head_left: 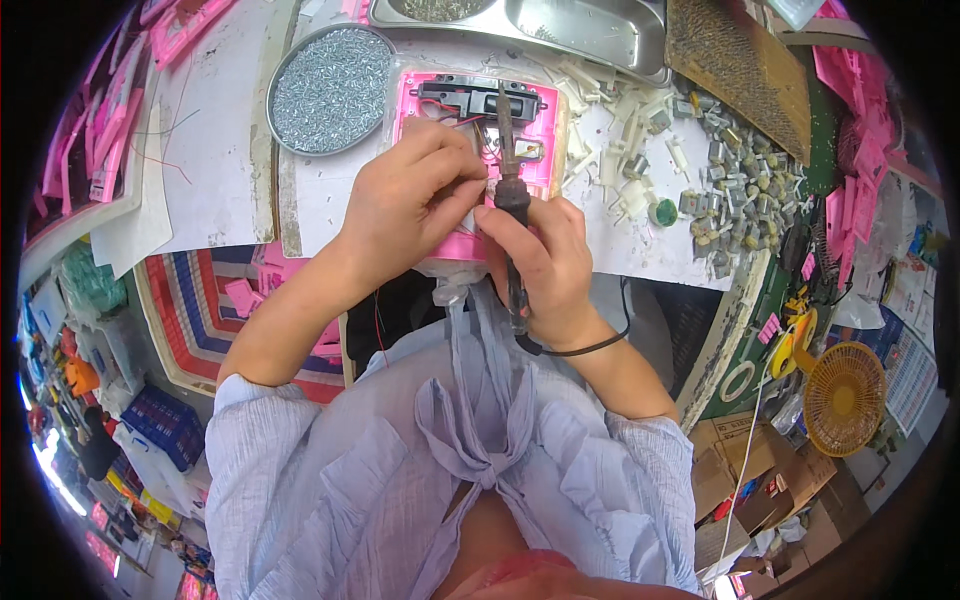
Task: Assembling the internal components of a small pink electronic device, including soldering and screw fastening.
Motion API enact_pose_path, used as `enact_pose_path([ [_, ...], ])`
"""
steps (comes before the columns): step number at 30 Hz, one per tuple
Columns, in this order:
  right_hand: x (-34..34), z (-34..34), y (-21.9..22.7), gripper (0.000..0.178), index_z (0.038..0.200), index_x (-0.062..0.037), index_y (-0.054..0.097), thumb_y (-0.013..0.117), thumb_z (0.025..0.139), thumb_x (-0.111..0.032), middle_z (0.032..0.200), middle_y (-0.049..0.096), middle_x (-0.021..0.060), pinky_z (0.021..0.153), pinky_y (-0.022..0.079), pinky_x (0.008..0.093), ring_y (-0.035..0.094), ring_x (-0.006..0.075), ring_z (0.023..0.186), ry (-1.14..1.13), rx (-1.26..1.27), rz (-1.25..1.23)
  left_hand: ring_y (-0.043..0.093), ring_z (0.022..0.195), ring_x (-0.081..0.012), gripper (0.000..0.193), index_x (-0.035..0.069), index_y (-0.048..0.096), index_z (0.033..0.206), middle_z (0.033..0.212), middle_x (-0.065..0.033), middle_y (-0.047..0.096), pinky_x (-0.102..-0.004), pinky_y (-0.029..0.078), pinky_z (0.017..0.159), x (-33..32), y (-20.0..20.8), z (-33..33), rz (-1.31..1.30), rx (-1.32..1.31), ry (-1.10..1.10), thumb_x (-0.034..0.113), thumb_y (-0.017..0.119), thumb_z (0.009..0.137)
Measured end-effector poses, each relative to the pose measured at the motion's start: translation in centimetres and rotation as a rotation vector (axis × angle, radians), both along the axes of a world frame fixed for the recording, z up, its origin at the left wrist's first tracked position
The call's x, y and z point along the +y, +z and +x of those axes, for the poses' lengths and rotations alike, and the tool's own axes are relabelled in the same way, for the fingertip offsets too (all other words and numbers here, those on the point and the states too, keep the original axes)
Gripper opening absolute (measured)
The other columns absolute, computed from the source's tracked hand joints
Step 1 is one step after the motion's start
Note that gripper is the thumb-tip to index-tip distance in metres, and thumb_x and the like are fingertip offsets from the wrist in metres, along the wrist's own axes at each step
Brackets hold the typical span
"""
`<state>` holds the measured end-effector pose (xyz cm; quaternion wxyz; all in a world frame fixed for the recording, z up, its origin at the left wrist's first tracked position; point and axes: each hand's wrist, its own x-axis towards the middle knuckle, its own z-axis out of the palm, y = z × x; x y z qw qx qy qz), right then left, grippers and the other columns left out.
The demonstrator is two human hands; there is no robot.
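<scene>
A pink plastic housing (463, 246) with a black plastic module (478, 100), thin wires and small parts inside lies at the table's near edge in front of me. My left hand (412, 190) rests over its left side, fingertips pinched together; what they grip, if anything, is hidden. In my right hand (548, 262) is a soldering iron (512, 195), its handle running down the palm and its dark metal barrel pointing away from me across the housing. The fingertips of both hands almost meet over the lower part of the housing.
A round tray of screws (332, 88) sits left of the housing, a metal tray (590, 35) behind it. White plastic pieces (628, 185) and small metal motors (735, 170) are piled on the right. The iron's black cord (590, 348) loops around my right wrist.
</scene>
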<state>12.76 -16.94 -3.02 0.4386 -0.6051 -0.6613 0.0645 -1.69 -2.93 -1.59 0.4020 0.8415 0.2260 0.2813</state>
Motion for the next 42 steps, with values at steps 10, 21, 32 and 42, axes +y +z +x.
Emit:
enact_pose_path([
  [10, -1.0, 0.4, 0.5, 0.066, 0.125, -0.0123, 0.066, 0.080, 0.063, 0.004, 0.100, 0.062, 0.0101, 0.081, 0.045, 0.0412, 0.059, 0.0280, 0.082, -0.078, 0.098, 0.034, 0.064, 0.085, -0.0281, 0.017, 0.003, 0.069, 0.095, 0.094, -0.0108, 0.065, -0.0359, 0.052, 0.072, 0.2, 0.3, 1.4, 0.108, 0.014, -0.054, 0.001, 0.077, 0.080],
  [21, -4.2, 5.4, 1.7, 0.056, 0.124, -0.0063, 0.058, 0.081, 0.074, 0.008, 0.103, 0.065, 0.0186, 0.078, 0.051, 0.0392, 0.063, 0.0325, 0.088, -0.233, 0.134, 0.059, 0.059, 0.083, -0.0270, 0.016, 0.006, 0.067, 0.088, 0.091, -0.0074, 0.056, -0.0401, 0.044, 0.071, 0.4, 0.3, 3.6, 0.296, 0.118, -0.090, 0.009, 0.078, 0.077],
  [32, -3.5, 6.3, 1.6, 0.054, 0.123, -0.0050, 0.059, 0.080, 0.075, 0.008, 0.094, 0.064, 0.0140, 0.070, 0.048, 0.0340, 0.059, 0.0270, 0.080, -0.231, 0.190, 0.104, 0.062, 0.089, -0.0304, 0.019, 0.004, 0.065, 0.096, 0.099, -0.0092, 0.062, -0.0397, 0.049, 0.075, 0.3, 0.1, 2.8, 0.233, 0.022, -0.126, 0.004, 0.075, 0.080],
  [42, -4.5, 8.5, 2.4, 0.032, 0.121, -0.0005, 0.059, 0.069, 0.095, -0.016, 0.086, 0.060, 0.0106, 0.067, 0.043, 0.0313, 0.056, 0.0182, 0.073, -0.019, 0.444, 0.010, 0.061, 0.089, -0.0321, 0.015, 0.004, 0.062, 0.095, 0.096, -0.0116, 0.064, -0.0406, 0.050, 0.078, 1.8, 0.8, 1.6, 0.083, 0.176, -0.295, 0.004, 0.071, 0.083],
])
